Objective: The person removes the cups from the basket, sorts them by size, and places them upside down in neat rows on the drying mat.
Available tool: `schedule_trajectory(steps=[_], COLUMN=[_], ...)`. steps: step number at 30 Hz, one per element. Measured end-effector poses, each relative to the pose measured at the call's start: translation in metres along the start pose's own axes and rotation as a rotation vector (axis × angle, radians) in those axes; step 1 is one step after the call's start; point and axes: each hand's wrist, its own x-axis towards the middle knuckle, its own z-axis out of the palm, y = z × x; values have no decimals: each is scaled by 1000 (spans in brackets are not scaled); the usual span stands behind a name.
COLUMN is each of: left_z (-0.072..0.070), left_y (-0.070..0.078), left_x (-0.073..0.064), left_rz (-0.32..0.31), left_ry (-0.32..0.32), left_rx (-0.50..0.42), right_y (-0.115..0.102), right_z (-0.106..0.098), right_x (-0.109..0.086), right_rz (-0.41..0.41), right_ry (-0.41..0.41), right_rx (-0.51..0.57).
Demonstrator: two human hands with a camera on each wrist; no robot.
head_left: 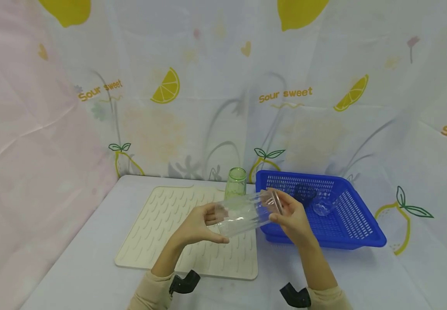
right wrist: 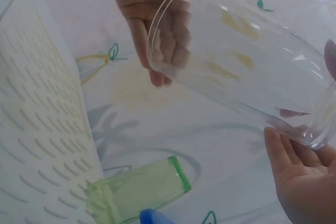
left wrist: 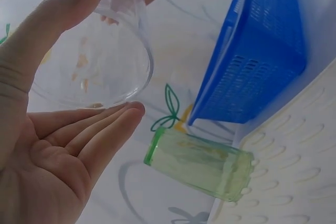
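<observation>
A tall clear glass (head_left: pixel 242 214) is held tilted on its side above the mat, its mouth toward the left. My right hand (head_left: pixel 294 217) grips it at the thick base, thumb on the near side and fingers behind. At the mouth is my left hand (head_left: pixel 198 226), its thumb and fairly straight fingers spread to either side of the rim. In the left wrist view, the fingertips (left wrist: pixel 135 109) lie right at the rim. Behind the clear glass, a green glass (head_left: pixel 236 183) stands upright at the far right corner of the cream ridged mat (head_left: pixel 157 232).
Right of the mat sits a blue perforated basket (head_left: pixel 362 239), with a clear glass (head_left: pixel 322 207) and a dark glass (head_left: pixel 304 193) inside. A white cloth covers the table (head_left: pixel 80 254). Behind it hangs a lemon-print curtain (head_left: pixel 208 129).
</observation>
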Motion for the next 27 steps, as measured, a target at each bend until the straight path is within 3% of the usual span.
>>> schedule_trajectory(steps=[9,18,21,27], left_z=[1,-6,-9,-17], left_y=[-8,-24,-32,-49], left_x=[-1,-17,-28,-53], left_rz=[-7,-13,-20,-34], left_ry=[10,71,113,257], left_rx=[-21,28,64,170], right_y=[-16,-22,-21,-16], right_z=[2,9,11,10], right_x=[13,31,38,45], right_rz=[7,105,98,106], right_ry=[-9,-6,-26,-19], right_rx=[-207,-420,-473,-536])
